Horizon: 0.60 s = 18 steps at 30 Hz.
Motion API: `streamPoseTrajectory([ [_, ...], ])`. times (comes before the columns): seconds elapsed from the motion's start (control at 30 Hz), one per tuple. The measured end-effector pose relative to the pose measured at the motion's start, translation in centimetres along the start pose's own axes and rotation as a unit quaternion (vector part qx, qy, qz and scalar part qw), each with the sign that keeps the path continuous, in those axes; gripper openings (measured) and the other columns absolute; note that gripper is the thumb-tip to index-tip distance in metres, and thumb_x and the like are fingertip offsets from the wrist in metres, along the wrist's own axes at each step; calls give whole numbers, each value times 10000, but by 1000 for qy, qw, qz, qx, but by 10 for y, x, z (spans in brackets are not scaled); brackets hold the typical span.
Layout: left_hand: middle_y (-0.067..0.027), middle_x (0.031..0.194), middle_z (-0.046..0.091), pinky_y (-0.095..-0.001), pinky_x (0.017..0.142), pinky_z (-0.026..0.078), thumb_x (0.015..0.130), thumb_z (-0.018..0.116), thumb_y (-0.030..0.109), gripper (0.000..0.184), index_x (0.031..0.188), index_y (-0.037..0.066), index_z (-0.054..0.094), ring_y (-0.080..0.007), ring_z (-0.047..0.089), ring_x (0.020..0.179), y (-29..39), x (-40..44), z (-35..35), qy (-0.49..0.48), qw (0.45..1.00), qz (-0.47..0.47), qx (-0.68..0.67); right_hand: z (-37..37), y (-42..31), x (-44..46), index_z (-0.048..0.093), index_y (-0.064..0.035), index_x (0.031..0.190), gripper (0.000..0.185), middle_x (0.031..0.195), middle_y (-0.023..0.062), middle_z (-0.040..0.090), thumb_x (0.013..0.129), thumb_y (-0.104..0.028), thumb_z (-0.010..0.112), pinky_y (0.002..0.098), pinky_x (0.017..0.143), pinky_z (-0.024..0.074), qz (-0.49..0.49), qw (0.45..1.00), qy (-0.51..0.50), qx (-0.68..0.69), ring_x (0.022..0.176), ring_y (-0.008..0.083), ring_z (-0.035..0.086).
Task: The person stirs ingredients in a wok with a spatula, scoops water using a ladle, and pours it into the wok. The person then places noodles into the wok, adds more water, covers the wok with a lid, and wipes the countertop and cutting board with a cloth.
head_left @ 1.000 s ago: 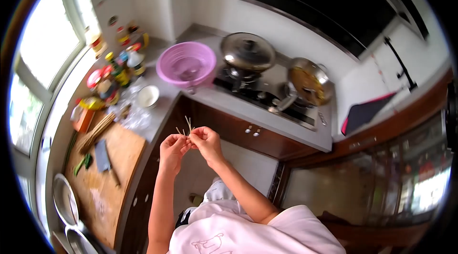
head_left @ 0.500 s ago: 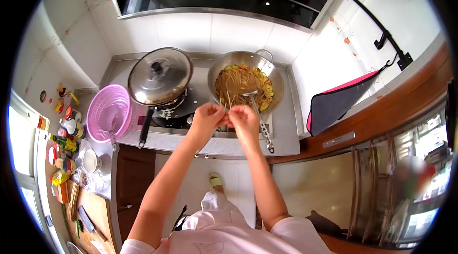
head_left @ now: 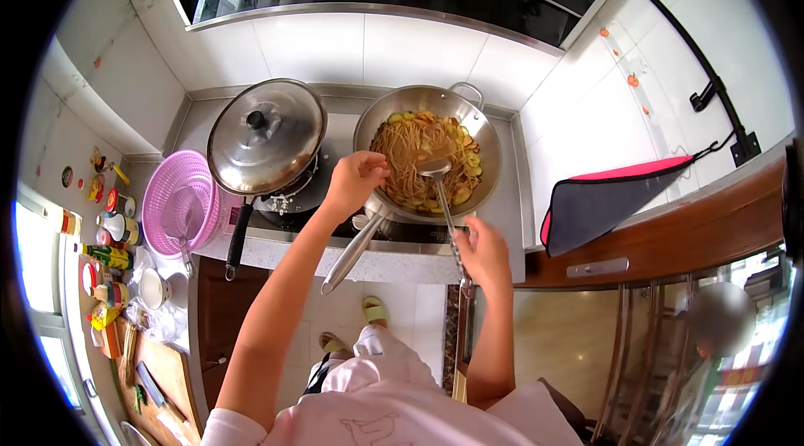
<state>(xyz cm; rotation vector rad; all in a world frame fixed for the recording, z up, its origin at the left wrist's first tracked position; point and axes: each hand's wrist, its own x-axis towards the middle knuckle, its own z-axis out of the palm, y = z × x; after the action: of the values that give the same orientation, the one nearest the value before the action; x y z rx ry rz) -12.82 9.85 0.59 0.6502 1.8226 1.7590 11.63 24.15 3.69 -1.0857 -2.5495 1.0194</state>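
Observation:
Noodles with sliced vegetables (head_left: 414,153) lie in a steel wok (head_left: 486,132) on the stove. Over the wok's near left rim is my left hand (head_left: 358,182), its fingers curled together. What they hold, if anything, is hidden. A metal spatula (head_left: 444,190) rests with its head in the noodles and its handle over the near rim. Beside that handle is my right hand (head_left: 483,255), somewhat blurred, fingers apart and thumb close to the handle. The wok's long handle (head_left: 356,252) points toward me, below my left hand.
A lidded pan (head_left: 266,136) stands on the left burner, its black handle sticking out over the counter. Further left are a pink basket (head_left: 176,199), a white bowl (head_left: 154,288), several bottles and a knife (head_left: 151,383) on a cutting board. A dark cloth (head_left: 603,203) hangs at right.
My hands were together over the wok's near rim, pinching thin strands. They have parted: the left moved up and slightly left, the right down and right to the spatula handle.

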Motion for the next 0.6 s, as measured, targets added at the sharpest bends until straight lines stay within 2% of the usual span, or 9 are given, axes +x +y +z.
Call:
streamPoseTrajectory([
  [0.17,-139,986,728,-298,790,604,918,632,-45,164,1075,-84,649,-186,737,920,9,9,-5,-19,999,31,-1,20,4,-23,554,-45,1339,481,1120,225,684,898,-170,701,452,892,521,-7,998,-34,-50,1036,397,658],
  [0.27,-156,1056,729,-314,807,604,908,659,-22,247,1153,-59,650,-207,732,967,18,16,3,-29,999,34,23,22,11,-21,562,-36,1314,433,1091,236,673,895,-99,653,487,884,507,-42,997,8,-68,1029,427,631],
  [0.37,-174,1153,716,-358,864,586,927,614,-11,302,1226,0,658,-292,715,1045,24,23,20,-72,976,146,141,17,11,-22,593,-20,1271,382,1079,232,680,895,-77,639,483,882,507,-43,995,53,-72,1021,421,638],
  [0.47,-178,1227,689,-396,935,546,943,547,-13,345,1260,53,665,-377,666,1116,23,27,29,-148,928,140,312,-14,-9,-32,629,-3,1225,335,1071,234,687,895,-63,631,469,864,516,-41,995,68,-53,993,418,651],
  [0.6,-227,1115,700,-390,854,549,922,536,-41,351,1252,12,645,-321,708,1030,16,37,37,-101,926,147,333,-43,-8,-43,653,7,1203,314,1062,243,693,897,-54,620,447,838,528,-48,998,44,16,956,419,663],
])
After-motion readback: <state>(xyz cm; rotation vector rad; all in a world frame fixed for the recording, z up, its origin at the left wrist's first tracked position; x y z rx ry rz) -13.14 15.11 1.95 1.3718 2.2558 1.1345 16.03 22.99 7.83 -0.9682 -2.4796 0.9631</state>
